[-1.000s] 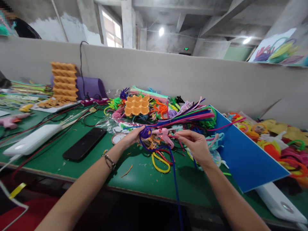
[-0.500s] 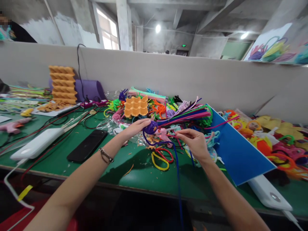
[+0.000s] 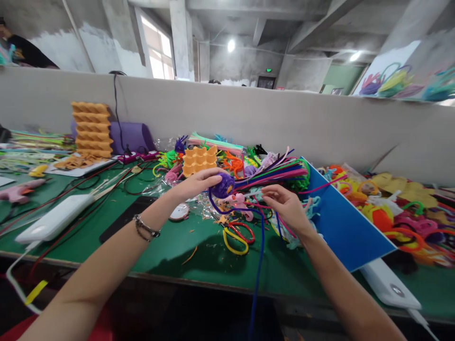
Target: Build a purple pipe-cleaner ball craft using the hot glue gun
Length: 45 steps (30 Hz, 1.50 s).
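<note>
Your left grip [image 3: 199, 183] has come forward a little: the forearm now covers more of the black phone [image 3: 122, 219] well left of the scissors [image 3: 235, 234], and a round, pale-faced object [image 3: 178, 211], hidden half a second ago, shows again just left of them. The purple ball [image 3: 222, 186] sits slightly higher in view. On your other side, the fingertips of your right grip [image 3: 284, 203] were level with the end of a magenta strand [image 3: 263, 206]; now they stand above it. For the work in hand, I read that as the left side keeping the ball steady while the right side's hold has altered.

The ball lies at your left fingertips, beyond the scissors and slightly to their left. That grip is closed on it, with the thumb uppermost. Your right grip is beyond the scissors and to their right, apart from the ball; its fingers are bent together, but I can't tell whether they pinch anything. Between your hands, just beyond the scissors, is a pink glue gun [image 3: 239, 198]. From the ball, a dark blue cord [image 3: 262, 237] loops past them and hangs over the edge of the counter [image 3: 199, 270].
</note>
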Motion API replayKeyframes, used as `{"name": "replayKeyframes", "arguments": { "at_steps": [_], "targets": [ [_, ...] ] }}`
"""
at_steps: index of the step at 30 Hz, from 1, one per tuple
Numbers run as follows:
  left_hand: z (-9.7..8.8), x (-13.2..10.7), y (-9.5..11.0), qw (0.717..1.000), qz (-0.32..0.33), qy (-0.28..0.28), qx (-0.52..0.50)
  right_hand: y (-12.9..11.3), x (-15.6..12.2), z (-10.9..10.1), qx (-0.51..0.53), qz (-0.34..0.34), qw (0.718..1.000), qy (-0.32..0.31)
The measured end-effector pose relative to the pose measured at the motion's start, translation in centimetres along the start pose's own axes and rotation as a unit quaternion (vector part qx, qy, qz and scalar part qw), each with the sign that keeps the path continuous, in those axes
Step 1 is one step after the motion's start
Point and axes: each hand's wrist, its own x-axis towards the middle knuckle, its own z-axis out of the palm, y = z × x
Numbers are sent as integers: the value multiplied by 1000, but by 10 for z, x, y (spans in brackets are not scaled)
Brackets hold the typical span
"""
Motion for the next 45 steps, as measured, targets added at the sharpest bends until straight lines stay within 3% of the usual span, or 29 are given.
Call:
{"name": "replayKeyframes", "arguments": {
  "at_steps": [6,11,18,21,25,31,37,45],
  "targets": [
    [-2,-3,5,1000,3,8,-21,-16,2,-10,-41,2,999,24],
    [8,-4,-1,979,-86,85,-163,-31,-1,-14,-169,-71,982,50],
    [17,-1,-28,940,-209,133,-236,-37,-19,15,-366,-233,898,-67],
    [20,-2,-34,938,-215,120,-244,-34,-28,36,-407,-302,855,-114],
    [26,-3,-36,941,-205,109,-246,-25,-33,52,-459,-334,812,-137],
    [35,-5,-36,925,-232,75,-292,-11,-39,56,-468,-283,828,-126],
    [38,-9,-30,913,-244,114,-307,2,-43,59,-428,-234,865,-115],
    [38,-13,-34,903,-233,136,-333,2,-40,61,-405,-217,879,-128]
  ]
}}
